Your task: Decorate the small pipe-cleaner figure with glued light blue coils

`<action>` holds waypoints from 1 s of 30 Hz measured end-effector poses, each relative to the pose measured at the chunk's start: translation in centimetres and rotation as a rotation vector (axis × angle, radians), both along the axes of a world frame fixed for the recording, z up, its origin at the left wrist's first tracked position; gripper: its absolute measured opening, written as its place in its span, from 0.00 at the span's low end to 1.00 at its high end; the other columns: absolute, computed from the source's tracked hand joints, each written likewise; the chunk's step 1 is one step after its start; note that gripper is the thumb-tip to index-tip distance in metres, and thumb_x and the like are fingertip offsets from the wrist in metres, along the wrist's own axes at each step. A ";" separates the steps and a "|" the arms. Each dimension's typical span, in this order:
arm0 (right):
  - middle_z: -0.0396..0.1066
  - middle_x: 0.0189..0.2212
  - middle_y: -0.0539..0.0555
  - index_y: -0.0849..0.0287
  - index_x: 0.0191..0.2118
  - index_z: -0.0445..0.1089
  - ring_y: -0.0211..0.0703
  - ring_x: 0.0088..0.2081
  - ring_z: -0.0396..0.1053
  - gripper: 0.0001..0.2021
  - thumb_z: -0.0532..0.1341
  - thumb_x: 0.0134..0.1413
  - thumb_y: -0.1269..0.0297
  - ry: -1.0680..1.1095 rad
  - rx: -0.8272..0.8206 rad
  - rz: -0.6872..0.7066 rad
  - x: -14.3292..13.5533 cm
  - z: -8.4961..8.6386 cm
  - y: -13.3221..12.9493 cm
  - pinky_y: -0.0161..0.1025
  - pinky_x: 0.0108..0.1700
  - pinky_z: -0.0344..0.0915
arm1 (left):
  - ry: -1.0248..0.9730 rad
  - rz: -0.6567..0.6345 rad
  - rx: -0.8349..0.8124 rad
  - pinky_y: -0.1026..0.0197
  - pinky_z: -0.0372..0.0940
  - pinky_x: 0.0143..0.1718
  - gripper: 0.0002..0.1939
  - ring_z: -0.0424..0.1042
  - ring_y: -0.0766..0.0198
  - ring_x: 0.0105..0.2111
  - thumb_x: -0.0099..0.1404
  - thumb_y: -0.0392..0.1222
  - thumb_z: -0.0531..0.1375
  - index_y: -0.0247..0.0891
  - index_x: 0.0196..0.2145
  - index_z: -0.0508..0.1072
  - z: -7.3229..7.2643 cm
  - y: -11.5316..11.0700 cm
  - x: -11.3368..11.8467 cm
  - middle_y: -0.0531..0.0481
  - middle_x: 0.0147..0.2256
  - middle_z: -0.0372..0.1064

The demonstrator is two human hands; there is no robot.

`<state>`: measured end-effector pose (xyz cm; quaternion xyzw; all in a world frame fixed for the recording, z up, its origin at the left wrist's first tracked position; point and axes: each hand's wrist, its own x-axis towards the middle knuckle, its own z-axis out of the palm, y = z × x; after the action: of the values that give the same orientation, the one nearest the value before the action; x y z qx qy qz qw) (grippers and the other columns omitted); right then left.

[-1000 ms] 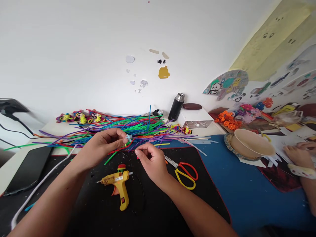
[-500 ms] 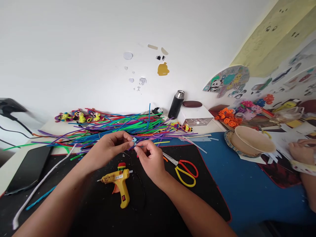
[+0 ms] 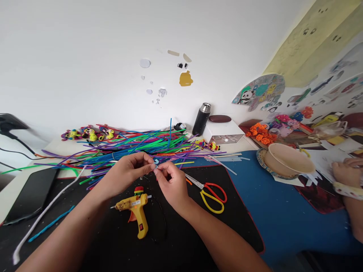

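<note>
Fingertip to fingertip, my left hand (image 3: 135,166) and my right hand (image 3: 172,184) pinch a small light-blue piece (image 3: 156,161) above the black mat (image 3: 113,245). The piece looks bent or looped, and my fingers hide most of it. Just below lies a yellow hot glue gun (image 3: 135,207), nozzle pointing left. Scissors (image 3: 210,194) with one red and one yellow handle rest to the right of my right hand. Behind my hands spreads a heap of coloured pipe cleaners (image 3: 147,145). A blue twisted pipe cleaner (image 3: 51,223) and a white one (image 3: 51,204) lie at the left.
A black phone (image 3: 31,196) lies at the left edge. Along the wall stand a black flask (image 3: 202,120), a white box (image 3: 224,132) and small pipe-cleaner figures (image 3: 90,133). At right are a beige bowl (image 3: 292,158) and another person's hand (image 3: 347,172).
The view has shifted slightly. My fingers have moved a little around the light-blue piece, and more of the blue twisted pipe cleaner shows beside my left forearm.
</note>
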<state>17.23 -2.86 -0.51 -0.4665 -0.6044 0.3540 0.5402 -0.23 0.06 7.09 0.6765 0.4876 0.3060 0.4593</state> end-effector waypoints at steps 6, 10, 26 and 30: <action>0.61 0.21 0.44 0.55 0.35 0.72 0.38 0.23 0.59 0.09 0.62 0.64 0.57 0.000 -0.009 -0.015 -0.2 -0.1 -0.1 0.36 0.29 0.57 | 0.009 0.019 -0.018 0.61 0.64 0.34 0.24 0.68 0.60 0.32 0.63 0.65 0.66 0.38 0.35 0.78 -0.3 0.0 0.1 0.50 0.31 0.73; 0.60 0.20 0.44 0.55 0.35 0.71 0.37 0.22 0.58 0.08 0.62 0.64 0.58 -0.004 -0.026 -0.011 -0.2 -0.2 -0.1 0.36 0.28 0.57 | 0.025 0.007 -0.025 0.60 0.64 0.35 0.25 0.70 0.58 0.32 0.62 0.66 0.66 0.38 0.34 0.78 -0.3 0.0 0.3 0.49 0.31 0.74; 0.60 0.19 0.43 0.56 0.35 0.70 0.36 0.21 0.54 0.10 0.66 0.60 0.55 0.259 -0.197 0.046 -0.1 -0.7 -0.2 0.35 0.24 0.53 | -0.048 0.062 -0.027 0.61 0.65 0.31 0.30 0.70 0.59 0.31 0.60 0.68 0.70 0.39 0.47 0.78 -0.1 0.3 -0.9 0.50 0.32 0.73; 0.57 0.19 0.42 0.56 0.35 0.70 0.35 0.21 0.53 0.14 0.67 0.59 0.51 0.315 -0.223 0.043 0.5 -0.7 -0.2 0.34 0.23 0.53 | -0.057 0.158 0.039 0.62 0.65 0.31 0.30 0.70 0.59 0.31 0.59 0.70 0.70 0.40 0.44 0.77 1.4 -0.4 -2.5 0.51 0.31 0.73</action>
<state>17.77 -3.10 -1.25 -0.4494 -0.4793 0.4987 0.5653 -2.71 -0.34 8.52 0.6359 0.5202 0.3698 0.4339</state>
